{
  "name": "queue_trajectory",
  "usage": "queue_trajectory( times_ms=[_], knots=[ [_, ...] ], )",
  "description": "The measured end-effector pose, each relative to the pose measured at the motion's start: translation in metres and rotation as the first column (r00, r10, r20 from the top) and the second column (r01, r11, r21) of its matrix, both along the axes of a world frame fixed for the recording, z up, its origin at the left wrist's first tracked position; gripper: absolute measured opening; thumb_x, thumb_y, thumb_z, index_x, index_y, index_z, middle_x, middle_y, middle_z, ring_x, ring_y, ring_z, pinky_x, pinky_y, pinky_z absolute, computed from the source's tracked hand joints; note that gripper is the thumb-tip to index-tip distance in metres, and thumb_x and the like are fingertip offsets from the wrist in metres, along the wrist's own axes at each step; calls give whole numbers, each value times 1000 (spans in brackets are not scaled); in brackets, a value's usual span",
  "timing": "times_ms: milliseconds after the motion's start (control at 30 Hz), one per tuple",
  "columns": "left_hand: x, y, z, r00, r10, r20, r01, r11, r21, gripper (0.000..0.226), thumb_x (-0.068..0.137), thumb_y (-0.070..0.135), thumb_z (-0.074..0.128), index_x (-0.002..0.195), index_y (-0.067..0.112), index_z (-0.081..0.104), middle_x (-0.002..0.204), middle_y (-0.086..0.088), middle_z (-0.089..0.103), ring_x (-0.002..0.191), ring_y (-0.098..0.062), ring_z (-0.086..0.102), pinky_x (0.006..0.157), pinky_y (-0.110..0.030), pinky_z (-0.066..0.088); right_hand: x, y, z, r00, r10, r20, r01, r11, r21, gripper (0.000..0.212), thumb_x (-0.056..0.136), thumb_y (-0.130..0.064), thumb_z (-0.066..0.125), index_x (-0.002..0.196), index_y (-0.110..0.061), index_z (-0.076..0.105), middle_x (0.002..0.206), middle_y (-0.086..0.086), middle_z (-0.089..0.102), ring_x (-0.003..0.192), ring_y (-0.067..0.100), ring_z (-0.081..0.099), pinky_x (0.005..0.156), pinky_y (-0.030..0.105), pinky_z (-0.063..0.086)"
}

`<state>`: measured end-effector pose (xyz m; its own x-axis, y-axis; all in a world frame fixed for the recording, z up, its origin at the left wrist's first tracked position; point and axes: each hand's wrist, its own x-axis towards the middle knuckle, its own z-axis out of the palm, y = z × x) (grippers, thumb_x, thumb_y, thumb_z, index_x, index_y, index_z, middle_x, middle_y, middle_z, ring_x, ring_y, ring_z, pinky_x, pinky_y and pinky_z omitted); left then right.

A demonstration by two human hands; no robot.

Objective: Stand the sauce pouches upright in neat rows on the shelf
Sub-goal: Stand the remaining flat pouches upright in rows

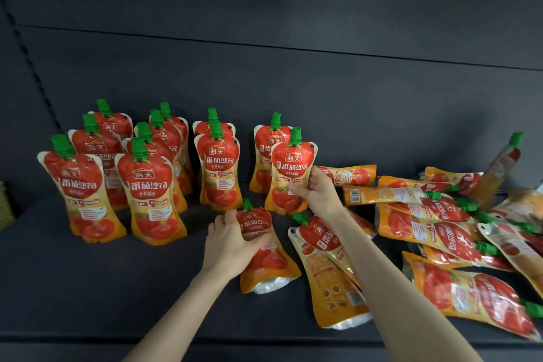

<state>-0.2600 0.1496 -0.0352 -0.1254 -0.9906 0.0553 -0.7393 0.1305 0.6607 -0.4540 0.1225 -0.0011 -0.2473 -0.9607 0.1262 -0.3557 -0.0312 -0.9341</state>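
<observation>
- left hand [232,239] has its fingers wrapped round a tilted tomato sauce pouch [266,247]
- right hand [316,189] fingers gripping an upright pouch [289,176] on the dark shelf [88,288]

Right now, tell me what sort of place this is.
Probably a shop aisle being stocked: a dark shelf with a slotted upright, rows of identical sauce pouches, and more lying in a heap.
</observation>
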Motion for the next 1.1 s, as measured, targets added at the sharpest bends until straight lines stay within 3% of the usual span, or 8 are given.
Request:
queue_trajectory(
  times_ms=[167,300,467,533,600,700,867,1100],
  knots=[
    [15,12,2,999,6,-53,-3,999,51,83,71,52,72,134,14,34,127,-7,47,118,-27,48,95,-39,41,8,5,-2,1000,0,-13,0,1000,-4,41,84,-20,68,121,-13,52,121,3,63,113,19,59,93,32,49],
    [23,17,7,999,35,-29,-33,996,83,85,70,50,73,135,11,33,126,-7,50,115,-27,52,93,-39,42,13,10,3,998,-5,-55,6,1000,13,46,85,-20,66,126,-10,47,126,6,60,117,21,57,99,41,48],
    [27,19,11,999,41,-4,-40,988,148,77,65,54,75,121,12,45,115,-6,59,106,-25,58,84,-35,47,6,39,3,972,-72,-222,73,997,-7,55,82,-30,70,129,-16,45,119,-5,55,102,7,53,71,8,43],
    [30,19,12,999,47,-20,-42,983,180,72,62,55,77,114,12,51,108,-4,60,99,-23,60,79,-32,47,-5,59,2,921,-101,-377,114,993,13,53,81,-35,70,126,-16,50,119,-3,56,101,10,53,73,17,46],
    [33,20,12,996,51,-69,-36,978,206,60,59,53,80,98,13,56,98,-2,63,89,-20,61,77,-32,49,-16,80,-1,840,-90,-535,149,986,69,50,80,-41,68,121,-17,55,120,2,57,109,20,53,86,33,49],
    [37,25,10,987,64,-147,-32,977,212,42,58,49,81,77,17,62,81,2,67,77,-15,64,70,-32,52,-26,108,-6,734,-59,-677,218,964,152,58,80,-51,64,124,-14,53,124,8,54,118,31,46,98,43,41],
    [42,44,7,962,86,-260,-27,975,220,46,67,50,76,93,23,50,86,8,56,78,-10,56,59,-25,41,-31,130,-5,758,1,-653,222,940,260,61,79,-59,59,122,-15,54,130,12,49,120,35,46,98,47,43],
    [41,73,3,872,60,-486,2,992,128,45,76,43,70,104,21,43,101,7,57,95,-13,59,65,-21,45,-31,139,0,833,27,-553,160,945,286,54,75,-57,66,110,-20,49,116,7,60,102,28,59,88,47,50]
  ],
)
